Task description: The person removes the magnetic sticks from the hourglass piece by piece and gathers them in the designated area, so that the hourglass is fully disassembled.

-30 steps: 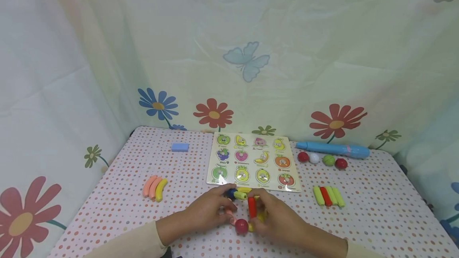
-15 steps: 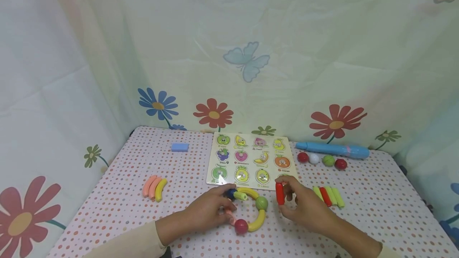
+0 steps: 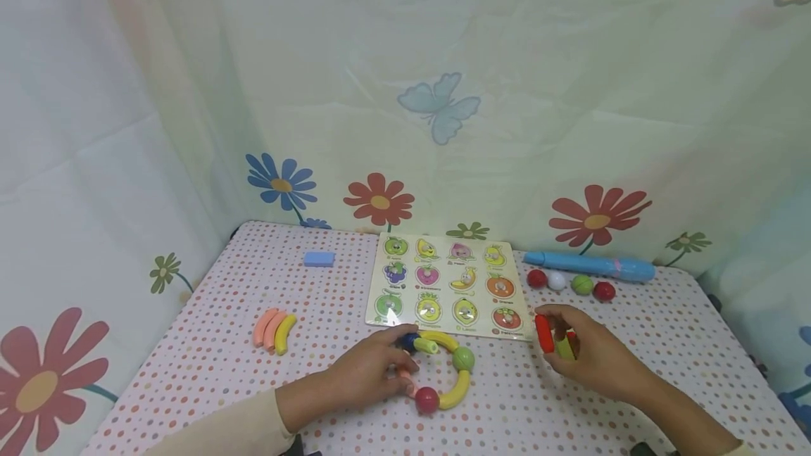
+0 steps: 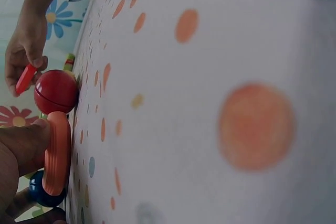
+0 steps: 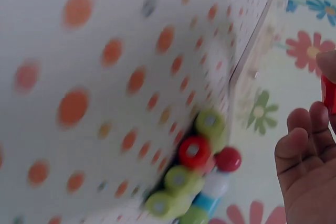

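Observation:
In the head view, a ring of toy sticks and balls lies on the table: a green ball (image 3: 463, 358), a red ball (image 3: 427, 400), a dark blue ball (image 3: 407, 342), yellow curved sticks (image 3: 454, 391) and a short light green stick (image 3: 426, 347). My left hand (image 3: 374, 369) pinches the ring's pink curved stick (image 4: 58, 153), which joins the red and blue balls. Off to the right, my right hand (image 3: 592, 350) holds a red stick (image 3: 543, 333) between thumb and fingers. It is over a row of light green sticks (image 5: 210, 121) and another red stick (image 5: 194, 151), mostly hidden by the hand.
A fruit picture board (image 3: 446, 287) lies behind the ring. Curved sticks (image 3: 274, 331) and a blue block (image 3: 319, 259) are on the left. Several balls (image 3: 582, 284) line up before a light blue tube (image 3: 589, 265) at the back right.
My right hand has moved right, away from the ring, carrying the red stick to the stick row. The green ball and yellow curve came into sight. My left hand stays put.

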Available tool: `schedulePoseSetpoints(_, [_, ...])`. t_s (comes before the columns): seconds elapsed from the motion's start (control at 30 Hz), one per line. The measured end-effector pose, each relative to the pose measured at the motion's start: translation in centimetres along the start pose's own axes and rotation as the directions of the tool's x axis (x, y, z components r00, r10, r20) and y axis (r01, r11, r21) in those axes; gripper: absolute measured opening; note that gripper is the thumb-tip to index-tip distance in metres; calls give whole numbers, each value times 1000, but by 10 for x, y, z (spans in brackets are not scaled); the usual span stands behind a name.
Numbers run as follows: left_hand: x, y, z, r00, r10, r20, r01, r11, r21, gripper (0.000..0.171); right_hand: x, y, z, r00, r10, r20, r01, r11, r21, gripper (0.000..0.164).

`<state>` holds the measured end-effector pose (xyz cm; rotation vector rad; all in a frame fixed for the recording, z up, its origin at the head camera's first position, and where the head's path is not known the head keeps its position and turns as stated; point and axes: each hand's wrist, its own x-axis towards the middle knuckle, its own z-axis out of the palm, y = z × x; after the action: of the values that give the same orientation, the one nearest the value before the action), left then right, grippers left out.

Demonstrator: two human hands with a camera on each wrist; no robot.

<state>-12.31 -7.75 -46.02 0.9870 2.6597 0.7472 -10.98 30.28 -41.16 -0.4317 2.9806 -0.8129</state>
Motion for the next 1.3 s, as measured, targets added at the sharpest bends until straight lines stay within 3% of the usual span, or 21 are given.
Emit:
schedulePoseSetpoints(0.4, [1, 0, 0, 1000, -13, 3, 13, 1000, 0, 24, -8, 44, -20, 986, 155, 62, -152, 987, -46, 75])
schedulePoseSetpoints(0.87, [1, 0, 0, 1000, -13, 6, 13, 1000, -6, 25, -16, 83, -39, 978, 180, 110, -175, 983, -48, 71])
schedulePoseSetpoints(1.3, [0, 1, -1, 1000, -13, -1, 13, 1000, 5, 24, -14, 109, -42, 939, 270, 215, -263, 963, -62, 73])
